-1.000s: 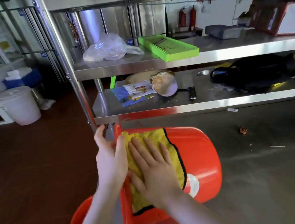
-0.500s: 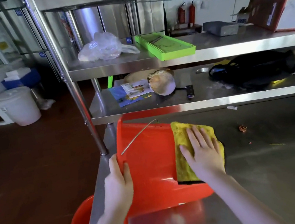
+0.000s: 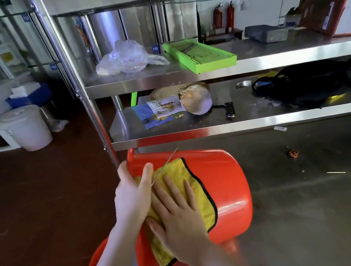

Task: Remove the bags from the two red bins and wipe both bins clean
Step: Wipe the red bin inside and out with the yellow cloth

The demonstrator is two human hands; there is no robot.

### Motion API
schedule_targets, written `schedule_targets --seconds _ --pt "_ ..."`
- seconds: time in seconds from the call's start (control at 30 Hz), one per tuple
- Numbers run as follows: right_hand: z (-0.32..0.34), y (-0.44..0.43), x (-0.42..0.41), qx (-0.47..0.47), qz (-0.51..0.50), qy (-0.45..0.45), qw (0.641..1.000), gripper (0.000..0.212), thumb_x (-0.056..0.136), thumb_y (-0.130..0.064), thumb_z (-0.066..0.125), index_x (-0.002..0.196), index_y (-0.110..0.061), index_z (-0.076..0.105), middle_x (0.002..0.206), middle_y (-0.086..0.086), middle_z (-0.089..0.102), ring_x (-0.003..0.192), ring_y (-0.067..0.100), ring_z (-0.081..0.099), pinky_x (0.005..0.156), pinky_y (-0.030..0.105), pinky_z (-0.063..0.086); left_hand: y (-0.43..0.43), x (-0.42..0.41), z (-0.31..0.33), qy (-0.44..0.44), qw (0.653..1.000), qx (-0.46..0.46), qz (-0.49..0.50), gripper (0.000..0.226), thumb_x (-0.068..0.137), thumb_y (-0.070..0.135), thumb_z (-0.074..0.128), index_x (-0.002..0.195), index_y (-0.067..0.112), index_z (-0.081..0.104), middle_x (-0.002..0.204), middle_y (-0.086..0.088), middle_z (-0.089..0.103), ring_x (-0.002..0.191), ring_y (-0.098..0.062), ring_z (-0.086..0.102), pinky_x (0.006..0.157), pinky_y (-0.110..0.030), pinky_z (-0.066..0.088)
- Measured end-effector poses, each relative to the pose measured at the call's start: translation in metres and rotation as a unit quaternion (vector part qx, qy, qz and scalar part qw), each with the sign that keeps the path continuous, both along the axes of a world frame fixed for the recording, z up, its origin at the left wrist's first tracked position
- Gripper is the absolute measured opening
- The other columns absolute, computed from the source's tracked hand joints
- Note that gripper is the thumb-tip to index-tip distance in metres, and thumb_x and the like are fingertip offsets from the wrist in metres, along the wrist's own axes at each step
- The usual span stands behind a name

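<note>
A red bin lies on its side on the steel bench, near the bench's left edge; its open end faces left and its round bottom faces right; a thin metal handle lies across its wall. A yellow cloth with a black edge is spread over the bin's side, near the rim.

The right hand lies flat on the cloth; its fingers are straight and a little apart, pressing the cloth on the bin. The left hand holds the bin's rim; its fingers are curled around the rim, with the thumb on the outside and touching the cloth; the other fingers go inside the bin, where they are hidden.

A second red bin peeks out low down at the left, past the bench's edge and behind the left arm; only a curved bit of it shows.

Behind the bench stands a steel shelf; a clear plastic bag and a green tray sit on the upper level; some papers, a round pan and a black bag sit on the lower one. A white bucket stands on the dark red floor at the far left. A small crumb lies on the bench to the right of the bin, well apart from it.
</note>
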State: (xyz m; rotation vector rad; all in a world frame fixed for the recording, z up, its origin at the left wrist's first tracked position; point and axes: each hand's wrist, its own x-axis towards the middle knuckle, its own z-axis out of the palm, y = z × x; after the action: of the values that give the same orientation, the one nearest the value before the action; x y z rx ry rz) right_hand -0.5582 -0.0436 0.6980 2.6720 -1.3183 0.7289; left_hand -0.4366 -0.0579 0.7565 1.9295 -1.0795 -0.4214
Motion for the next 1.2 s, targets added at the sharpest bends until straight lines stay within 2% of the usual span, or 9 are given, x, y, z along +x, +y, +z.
schedule_targets --seconds 0.07,0.17,0.33,0.47,0.6,0.8,0.93,1.07,1.2 --pt "-0.008 0.002 -0.004 0.006 -0.002 -0.001 1.000 0.056 0.098 -0.053 0.035 0.149 -0.028 0.034 0.157 -0.009 0.030 0.150 0.020 0.013 0.114 0.054 0.016 -0.019 -0.003 0.014 -0.048 0.998 0.041 0.012 0.083 0.081 0.065 0.056 0.148 0.029 0.023 0.116 -0.007 0.062 0.106 -0.032 0.061 0.084 -0.038 0.049" --pt "-0.010 -0.008 -0.017 0.017 -0.015 -0.008 1.000 0.058 0.099 -0.054 0.032 0.151 -0.028 0.030 0.160 -0.008 0.022 0.150 0.017 0.012 0.115 0.051 0.017 -0.022 -0.008 0.016 -0.050 0.998 0.029 0.013 0.069 0.092 0.050 0.055 0.149 0.026 0.024 0.106 -0.015 0.067 0.093 -0.033 0.064 0.077 -0.039 0.053" --pt "-0.010 -0.043 -0.060 0.060 -0.124 -0.074 0.988 0.058 0.099 -0.052 0.026 0.153 -0.030 0.025 0.160 -0.010 0.019 0.149 0.016 0.016 0.119 0.048 0.014 -0.001 -0.012 0.007 -0.025 1.000 0.002 0.015 0.063 0.096 0.057 0.032 0.150 0.029 0.019 0.099 -0.022 0.067 0.090 -0.041 0.065 0.082 -0.051 0.054" --pt "0.010 -0.095 -0.098 0.194 -0.245 -0.078 0.947 0.060 0.099 -0.056 0.016 0.154 -0.033 0.017 0.161 -0.016 0.011 0.149 0.010 0.002 0.120 0.049 0.006 0.019 -0.023 0.004 -0.011 0.999 -0.029 -0.012 0.073 0.091 0.065 0.030 0.151 0.028 0.016 0.088 -0.016 0.070 0.082 -0.034 0.068 0.080 -0.047 0.055" --pt "0.026 -0.089 -0.058 0.194 -0.177 -0.044 0.964 0.059 0.098 -0.058 0.017 0.153 -0.038 0.014 0.161 -0.021 0.007 0.149 0.006 -0.002 0.120 0.047 -0.004 0.029 -0.032 0.003 -0.005 0.998 -0.062 -0.009 0.092 0.077 0.077 0.038 0.151 0.026 0.018 0.056 0.001 0.062 0.056 -0.012 0.063 0.067 -0.039 0.055" --pt "0.039 -0.030 0.016 0.094 0.015 0.055 0.994 0.066 0.093 -0.047 0.019 0.154 -0.032 0.000 0.163 -0.011 -0.004 0.148 0.014 -0.016 0.117 0.049 -0.015 0.037 -0.019 -0.001 0.032 0.998 -0.059 -0.003 0.074 0.080 0.066 0.056 0.140 0.033 0.028 0.081 0.016 0.058 0.071 0.004 0.055 0.065 -0.024 0.047" --pt "0.033 -0.010 0.007 0.084 0.080 -0.011 0.993 0.059 0.097 -0.044 0.020 0.154 -0.031 0.016 0.160 -0.013 0.017 0.150 0.013 -0.008 0.118 0.049 -0.011 0.018 -0.004 0.011 0.066 0.997 0.017 0.029 0.067 0.084 0.051 0.060 0.136 0.028 0.026 0.085 0.007 0.056 0.077 -0.016 0.059 0.072 -0.034 0.048" --pt "0.022 -0.022 -0.014 0.084 0.062 -0.028 0.994 0.059 0.098 -0.055 0.021 0.154 -0.038 0.012 0.161 -0.018 0.009 0.149 0.005 -0.005 0.119 0.041 -0.006 0.008 -0.009 0.015 0.082 0.996 0.000 0.039 0.055 0.098 0.035 0.046 0.148 0.030 0.024 0.102 -0.005 0.063 0.077 -0.020 0.060 0.066 -0.030 0.045" --pt "0.013 -0.067 -0.067 0.133 -0.110 -0.040 0.984 0.057 0.099 -0.058 0.026 0.152 -0.039 0.017 0.160 -0.019 0.010 0.149 0.007 0.005 0.120 0.037 0.003 0.027 -0.001 0.003 0.075 0.997 -0.023 -0.011 0.051 0.099 0.018 0.044 0.142 0.036 0.023 0.085 -0.004 0.069 0.057 -0.014 0.064 0.046 -0.025 0.044"
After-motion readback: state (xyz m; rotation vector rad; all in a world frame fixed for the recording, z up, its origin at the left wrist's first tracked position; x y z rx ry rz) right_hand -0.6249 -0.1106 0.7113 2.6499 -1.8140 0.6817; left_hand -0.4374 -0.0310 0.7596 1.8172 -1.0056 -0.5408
